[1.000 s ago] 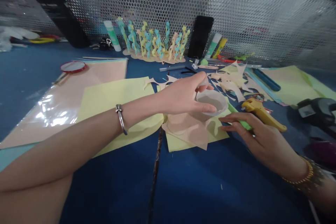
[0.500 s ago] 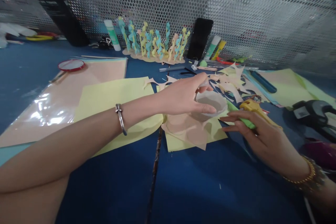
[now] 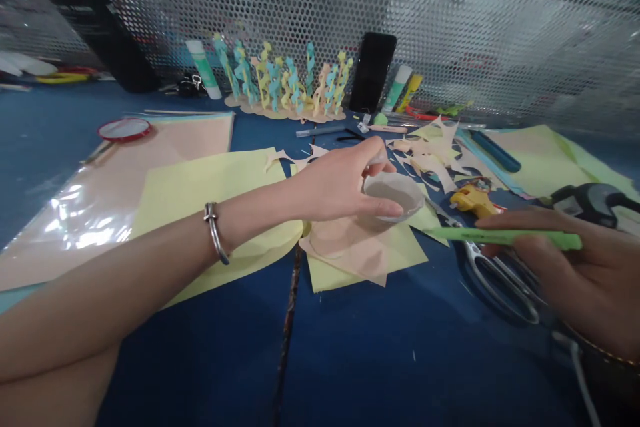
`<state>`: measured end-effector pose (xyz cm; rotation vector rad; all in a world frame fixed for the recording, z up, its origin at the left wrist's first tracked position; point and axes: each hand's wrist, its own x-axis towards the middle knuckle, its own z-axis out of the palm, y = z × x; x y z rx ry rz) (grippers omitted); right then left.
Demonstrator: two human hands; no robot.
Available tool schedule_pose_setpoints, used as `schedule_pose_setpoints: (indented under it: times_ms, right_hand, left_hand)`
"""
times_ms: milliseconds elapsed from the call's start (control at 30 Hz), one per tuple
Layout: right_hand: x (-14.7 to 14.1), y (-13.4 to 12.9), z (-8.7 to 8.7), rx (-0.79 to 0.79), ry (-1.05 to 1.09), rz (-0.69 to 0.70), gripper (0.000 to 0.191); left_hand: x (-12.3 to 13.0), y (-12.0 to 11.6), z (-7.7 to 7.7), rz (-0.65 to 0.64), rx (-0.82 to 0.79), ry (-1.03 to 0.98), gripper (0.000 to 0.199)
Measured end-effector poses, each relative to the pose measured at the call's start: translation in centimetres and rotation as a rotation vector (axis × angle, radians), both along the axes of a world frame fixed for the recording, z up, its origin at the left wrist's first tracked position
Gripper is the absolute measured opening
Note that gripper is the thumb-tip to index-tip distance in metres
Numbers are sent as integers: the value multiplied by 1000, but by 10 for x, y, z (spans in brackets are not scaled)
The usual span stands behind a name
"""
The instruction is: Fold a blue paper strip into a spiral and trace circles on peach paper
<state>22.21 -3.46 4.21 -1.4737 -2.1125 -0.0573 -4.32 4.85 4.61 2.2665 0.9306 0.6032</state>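
My left hand [image 3: 335,190] grips a small round white dish [image 3: 393,195] by its rim, with the fingers curled over the edge. The dish sits above a translucent peach paper piece [image 3: 350,250] lying on pale yellow paper [image 3: 210,190]. My right hand [image 3: 565,267] holds a green marker [image 3: 500,236] level between fingers and thumb. Below it lie steel scissors [image 3: 500,283], partly hidden by the hand. A yellow plastic tool [image 3: 473,200] lies just left of my right fingers, near peach paper offcuts [image 3: 430,155].
A paper cut-out scene [image 3: 285,83], a black phone [image 3: 371,72] and glue sticks stand against a perforated metal sheet [image 3: 450,13]. A red-rimmed round mirror [image 3: 124,129] lies on a peach sheet at left. A black device [image 3: 583,199] sits at right on the blue tabletop [image 3: 190,373].
My right hand has moved right and lifted the green marker, now held level, uncovering the scissors. The view has shifted slightly, and my left hand still holds the dish.
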Motion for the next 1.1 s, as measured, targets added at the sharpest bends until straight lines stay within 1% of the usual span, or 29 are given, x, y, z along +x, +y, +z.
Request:
schedule_pose_setpoints:
  times_ms: [100,200,300,400,533,667,767,933,1100]
  right_hand:
    - [-7,-1,-1,22,5,144,23]
    - [-19,0,-6,33,-63,358,17]
    - [-30,2,-11,90,-178,525,18]
    - [-41,4,-15,116,-290,612,23]
    - [-55,8,-18,146,-385,634,22]
    - [-62,12,-19,135,-416,636,20]
    - [-61,13,-18,120,-393,627,21]
    - [-55,11,-12,119,-275,568,19]
    - [-50,9,-11,104,-267,548,19]
  left_hand:
    - [0,0,-1,13,9,0,46]
    - [0,0,-3,6,28,-14,47]
    - [0,1,-5,-9,45,-14,47]
    - [0,1,-5,0,61,2,47]
    - [-2,0,-2,-15,49,2,51]
    - [-3,0,-1,-38,38,-15,55]
    - [-3,0,-2,-37,50,-14,54]
    - [-3,0,-3,-27,68,-10,49]
    - [-2,1,-3,-22,91,4,48]
